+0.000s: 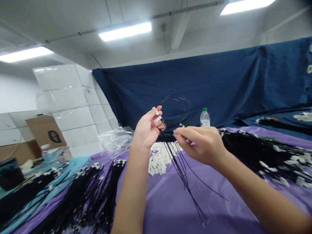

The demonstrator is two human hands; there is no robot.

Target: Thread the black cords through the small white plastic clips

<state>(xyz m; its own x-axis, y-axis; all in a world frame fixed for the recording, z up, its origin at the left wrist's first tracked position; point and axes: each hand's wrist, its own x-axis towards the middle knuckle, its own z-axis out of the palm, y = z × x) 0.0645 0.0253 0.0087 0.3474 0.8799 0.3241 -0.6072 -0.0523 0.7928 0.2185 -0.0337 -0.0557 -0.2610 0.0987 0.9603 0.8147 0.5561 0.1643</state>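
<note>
My left hand [149, 127] is closed round several thin black cables [175, 162], whose lower ends hang down over the purple cloth. Small white plastic pieces [158, 119] stick out between its fingers. Part of the cables loops up and to the right against the blue curtain. To the right, my right hand [200, 143] is pinched near this loop, with a small metallic tip [181, 124] showing just above its fingertips. What lies between those fingers is hidden. Behind and below the hands is a pile of small white pieces [159, 159].
Bundles of black cables with white ends lie at the left [90, 191] and right [258, 152]. A green-capped bottle [205, 117] stands behind my right hand. Clear plastic film [117, 139], a cardboard box [46, 131] and stacked white boxes [70, 100] are at the left.
</note>
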